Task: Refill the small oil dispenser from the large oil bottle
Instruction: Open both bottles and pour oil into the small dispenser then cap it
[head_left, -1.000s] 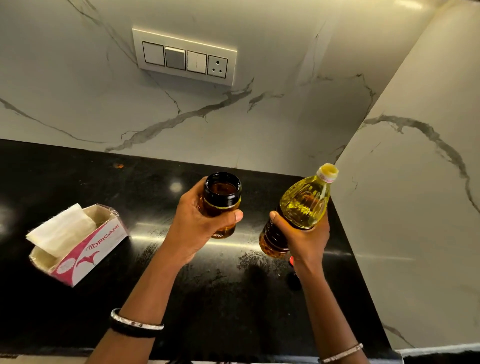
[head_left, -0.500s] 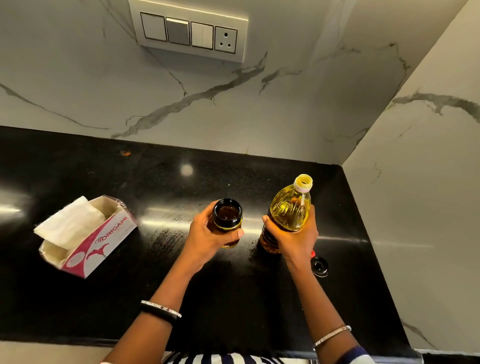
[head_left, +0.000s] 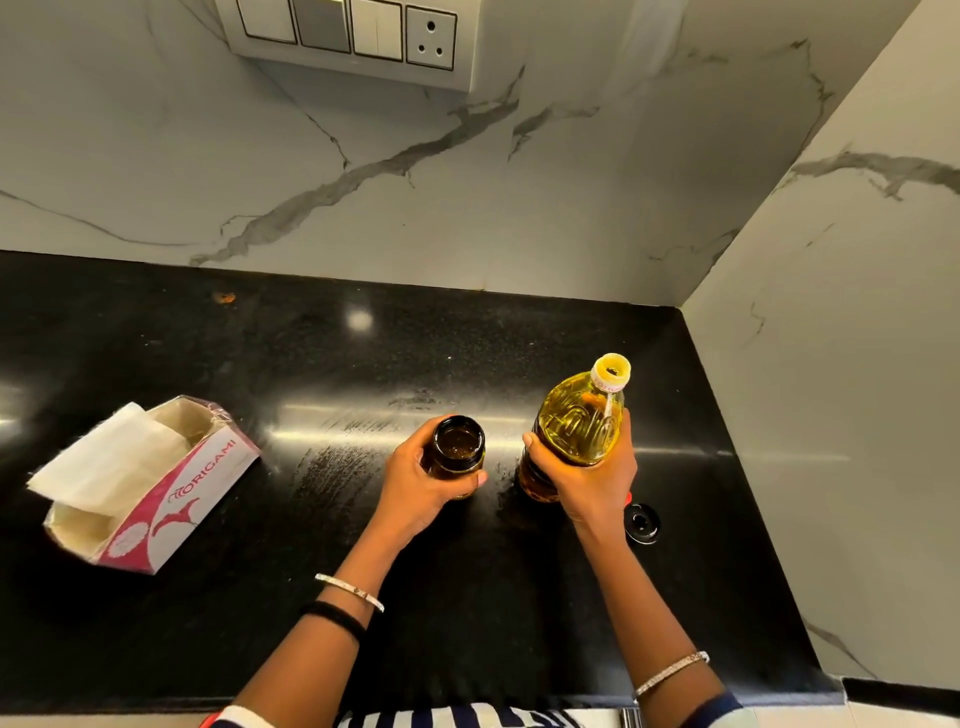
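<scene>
On the left of the black table (head_left: 270, 364) a pink and white tissue box (head_left: 171, 499) lies open, with a white tissue (head_left: 104, 462) sticking out of its top. Above, on the marble wall, hangs a switch panel (head_left: 353, 31). Near the middle, the left grip (head_left: 415, 483), the person's bare hand, is wrapped round the small oil dispenser (head_left: 458, 447), an amber glass jar with its mouth open and a little oil showing inside. Just beside it, apart and not touching, is the large oil bottle (head_left: 576, 431), roughly upright and full of yellow oil. The right grip (head_left: 592, 483) clasps it round the middle. Whether either base touches the table I cannot tell. Right of that wrist a round black cap (head_left: 642, 524) lies on the table
</scene>
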